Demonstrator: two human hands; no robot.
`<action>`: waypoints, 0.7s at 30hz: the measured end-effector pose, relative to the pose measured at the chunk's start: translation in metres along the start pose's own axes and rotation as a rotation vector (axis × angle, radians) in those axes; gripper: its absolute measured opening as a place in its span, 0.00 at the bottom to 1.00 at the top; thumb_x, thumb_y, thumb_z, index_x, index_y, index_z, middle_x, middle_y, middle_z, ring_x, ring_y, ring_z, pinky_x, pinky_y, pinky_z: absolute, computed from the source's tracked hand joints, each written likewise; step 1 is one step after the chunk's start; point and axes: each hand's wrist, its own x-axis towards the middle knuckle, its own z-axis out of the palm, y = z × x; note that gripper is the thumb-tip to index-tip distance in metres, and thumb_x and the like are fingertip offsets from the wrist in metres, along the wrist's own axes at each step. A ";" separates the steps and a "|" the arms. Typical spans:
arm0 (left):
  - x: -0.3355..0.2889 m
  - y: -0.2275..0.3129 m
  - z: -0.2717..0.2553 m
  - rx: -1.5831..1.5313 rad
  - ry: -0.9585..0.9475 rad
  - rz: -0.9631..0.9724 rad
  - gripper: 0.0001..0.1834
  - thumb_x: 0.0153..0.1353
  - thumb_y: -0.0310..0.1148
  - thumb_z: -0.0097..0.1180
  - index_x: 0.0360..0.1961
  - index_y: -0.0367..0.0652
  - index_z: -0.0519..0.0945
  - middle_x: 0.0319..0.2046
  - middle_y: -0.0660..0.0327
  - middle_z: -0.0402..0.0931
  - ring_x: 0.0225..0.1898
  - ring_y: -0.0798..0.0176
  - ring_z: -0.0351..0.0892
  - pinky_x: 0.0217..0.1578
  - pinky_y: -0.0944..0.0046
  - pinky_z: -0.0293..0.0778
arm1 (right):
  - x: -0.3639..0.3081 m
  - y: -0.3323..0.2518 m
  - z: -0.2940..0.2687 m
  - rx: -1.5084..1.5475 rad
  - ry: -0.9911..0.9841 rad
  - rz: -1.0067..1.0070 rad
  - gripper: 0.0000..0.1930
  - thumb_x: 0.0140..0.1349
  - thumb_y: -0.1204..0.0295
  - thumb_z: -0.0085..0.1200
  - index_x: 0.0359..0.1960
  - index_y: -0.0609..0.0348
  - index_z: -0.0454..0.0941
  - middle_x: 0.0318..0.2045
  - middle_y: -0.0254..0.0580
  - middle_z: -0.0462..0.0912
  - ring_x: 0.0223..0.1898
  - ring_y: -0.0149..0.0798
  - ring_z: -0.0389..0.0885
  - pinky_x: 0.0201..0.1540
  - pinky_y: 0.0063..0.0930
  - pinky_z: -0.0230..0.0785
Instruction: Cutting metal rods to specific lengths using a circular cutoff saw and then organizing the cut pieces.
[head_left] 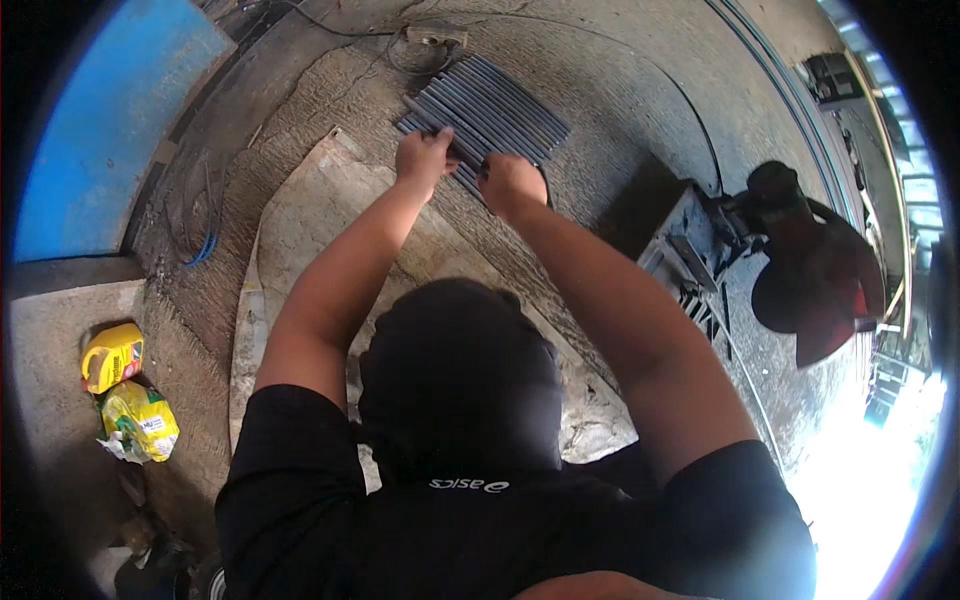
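Dark metal rods [490,108] lie side by side in a slanting row on the rough floor. My left hand [425,160] is closed at the near side of the row, its fingers curled on a rod. Close beside it, my right hand [513,184] is closed over the near rods. A small dark piece shows at its fingers, and what it grips is mostly hidden. A thin black curved line, perhaps a cable, runs past its outer side. Beneath my arms is a stained, pale sheet [300,215].
A socket block [437,36] with a cable lies beyond the rods. On the right stands a dark red cutting machine [815,270] with a metal base [690,240]. A yellow jug [112,357] and a yellow-green bag [140,422] are at left, near a blue panel [110,120].
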 end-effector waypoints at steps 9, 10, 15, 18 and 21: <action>0.053 -0.070 -0.038 0.061 0.118 -0.114 0.13 0.63 0.33 0.57 0.37 0.31 0.72 0.29 0.53 0.78 0.24 0.61 0.81 0.22 0.63 0.78 | 0.035 0.011 0.082 -0.097 -0.195 -0.121 0.13 0.59 0.69 0.52 0.44 0.54 0.80 0.47 0.45 0.81 0.51 0.49 0.78 0.52 0.41 0.72; 0.058 -0.073 -0.039 0.051 0.123 -0.107 0.13 0.63 0.33 0.57 0.37 0.31 0.72 0.29 0.53 0.78 0.24 0.61 0.81 0.22 0.63 0.78 | 0.040 0.012 0.086 -0.175 -0.255 -0.136 0.16 0.57 0.66 0.56 0.48 0.50 0.79 0.49 0.42 0.80 0.52 0.48 0.77 0.52 0.42 0.72; 0.074 -0.084 -0.042 0.163 0.201 -0.126 0.15 0.63 0.33 0.57 0.35 0.28 0.72 0.28 0.49 0.78 0.21 0.60 0.81 0.18 0.63 0.76 | 0.057 0.012 0.108 -0.142 -0.321 -0.109 0.14 0.59 0.69 0.51 0.46 0.50 0.81 0.48 0.41 0.81 0.53 0.46 0.76 0.54 0.39 0.70; 0.080 -0.091 -0.045 0.264 0.185 -0.142 0.16 0.62 0.34 0.58 0.34 0.28 0.72 0.26 0.48 0.78 0.20 0.59 0.82 0.18 0.63 0.76 | 0.063 0.010 0.120 -0.194 -0.271 -0.182 0.13 0.62 0.71 0.45 0.44 0.51 0.81 0.46 0.41 0.82 0.53 0.45 0.76 0.54 0.38 0.69; 0.091 -0.097 -0.044 0.318 0.193 -0.129 0.17 0.61 0.36 0.59 0.29 0.31 0.71 0.26 0.49 0.78 0.20 0.60 0.82 0.18 0.63 0.76 | 0.067 0.013 0.125 -0.217 -0.230 -0.195 0.13 0.62 0.70 0.45 0.44 0.50 0.81 0.46 0.40 0.82 0.53 0.44 0.76 0.54 0.38 0.69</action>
